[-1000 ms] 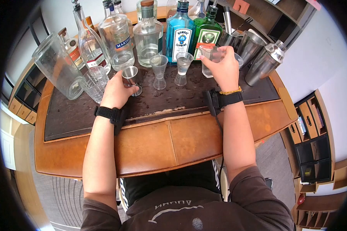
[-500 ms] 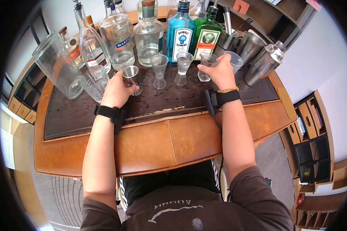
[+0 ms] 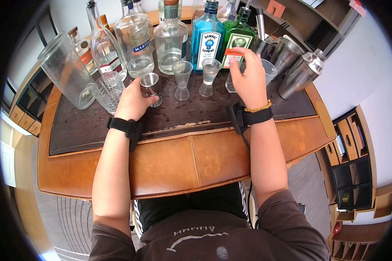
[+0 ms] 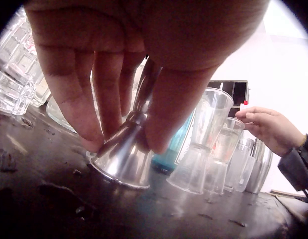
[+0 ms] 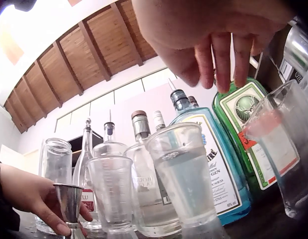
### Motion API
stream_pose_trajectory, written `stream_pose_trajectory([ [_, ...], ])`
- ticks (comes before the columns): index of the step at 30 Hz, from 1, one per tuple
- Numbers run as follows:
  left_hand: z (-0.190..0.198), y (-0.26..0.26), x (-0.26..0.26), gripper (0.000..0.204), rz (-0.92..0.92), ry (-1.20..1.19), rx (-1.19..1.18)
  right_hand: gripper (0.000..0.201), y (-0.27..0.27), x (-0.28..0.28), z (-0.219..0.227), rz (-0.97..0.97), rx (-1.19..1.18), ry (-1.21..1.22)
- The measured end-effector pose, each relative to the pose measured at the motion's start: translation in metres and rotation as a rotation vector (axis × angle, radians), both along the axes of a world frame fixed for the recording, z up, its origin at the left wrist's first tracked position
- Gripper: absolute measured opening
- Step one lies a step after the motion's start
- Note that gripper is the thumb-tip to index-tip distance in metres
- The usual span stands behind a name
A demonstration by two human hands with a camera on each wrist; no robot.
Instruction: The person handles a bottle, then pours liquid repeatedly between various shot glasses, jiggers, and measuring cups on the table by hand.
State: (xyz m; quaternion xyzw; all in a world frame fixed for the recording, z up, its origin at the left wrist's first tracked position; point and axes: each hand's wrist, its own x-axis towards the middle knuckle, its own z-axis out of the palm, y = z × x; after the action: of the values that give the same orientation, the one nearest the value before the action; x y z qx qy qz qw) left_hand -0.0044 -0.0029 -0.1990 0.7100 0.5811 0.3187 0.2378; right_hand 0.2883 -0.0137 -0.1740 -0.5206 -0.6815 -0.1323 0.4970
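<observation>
My left hand (image 3: 135, 102) grips a steel double-ended jigger (image 3: 150, 89) low down, thumb on one side and fingers on the other; its flared foot (image 4: 123, 167) stands on the dark tabletop. My right hand (image 3: 250, 78) hovers with fingers apart and nothing held, just above a clear glass (image 5: 283, 154) in front of the green Jägermeister bottle (image 3: 238, 39). Partly covered by that hand in the head view, the glass stands upright. Between the hands are two clear plastic double-ended measuring cups: one without visible liquid (image 3: 182, 80), the other with clear liquid (image 3: 210, 71) in its upper cup.
Behind stand a blue gin bottle (image 3: 207, 37), a Martell-labelled bottle (image 3: 136, 43) and several more. A crosshatched glass (image 3: 109, 91) and a tall jar (image 3: 67, 71) are at left. At right are a frosted cup (image 3: 269, 71) and a steel shaker (image 3: 301, 74). Wet spots mark the dark tabletop (image 3: 174, 115).
My right hand lowered the clear glass to the table, let go of it and rose above it with fingers spread. My left hand has stayed on the jigger.
</observation>
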Motion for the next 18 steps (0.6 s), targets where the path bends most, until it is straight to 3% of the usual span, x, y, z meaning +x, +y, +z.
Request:
stream_pose_trajectory([
  [2,-0.001,0.000,0.000,0.042,0.002,0.006,0.000,0.036,0.002,-0.005,-0.001,0.062,0.004,-0.074],
  [7,0.001,-0.001,0.000,0.041,0.008,0.012,-0.005,0.057,0.005,-0.017,-0.017,0.018,-0.040,-0.158],
  [18,-0.005,0.003,-0.003,0.037,-0.014,-0.045,-0.018,0.049,0.007,-0.029,-0.022,0.098,-0.081,-0.047],
])
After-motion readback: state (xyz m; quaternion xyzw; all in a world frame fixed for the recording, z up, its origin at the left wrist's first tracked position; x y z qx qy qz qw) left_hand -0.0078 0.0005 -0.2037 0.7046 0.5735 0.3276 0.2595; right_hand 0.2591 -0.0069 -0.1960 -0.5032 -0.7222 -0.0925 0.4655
